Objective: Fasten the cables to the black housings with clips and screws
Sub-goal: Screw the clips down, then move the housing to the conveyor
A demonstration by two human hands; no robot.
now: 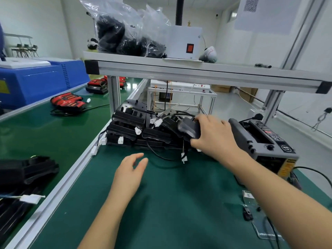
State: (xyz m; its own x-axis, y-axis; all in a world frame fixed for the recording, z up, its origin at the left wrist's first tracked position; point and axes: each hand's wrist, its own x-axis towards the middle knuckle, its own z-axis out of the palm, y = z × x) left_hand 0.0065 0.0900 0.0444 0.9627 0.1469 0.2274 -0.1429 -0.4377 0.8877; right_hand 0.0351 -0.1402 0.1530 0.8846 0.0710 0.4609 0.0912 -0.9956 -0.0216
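Centre frame, the right hand [213, 135] clasps the black housing [189, 129] at the right end of the stack [129, 126], its long axis seemingly left-right, while the empty, loose-fingered left hand [131, 169] hovers below-left.

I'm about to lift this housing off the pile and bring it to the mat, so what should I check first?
1. Grip on the housing: right hand curls round a black housing on the pile. Ok.
2. Left hand free: open over the mat, holding nothing. Ok.
3. Landing spot: green mat is bare in front of the pile. Ok.
4. Cable snag: a black cable loops from the pile onto the mat; whose it is, cannot tell.
5. Clips ready: small black parts lie on a clear sheet at right; whether they are clips, cannot tell.
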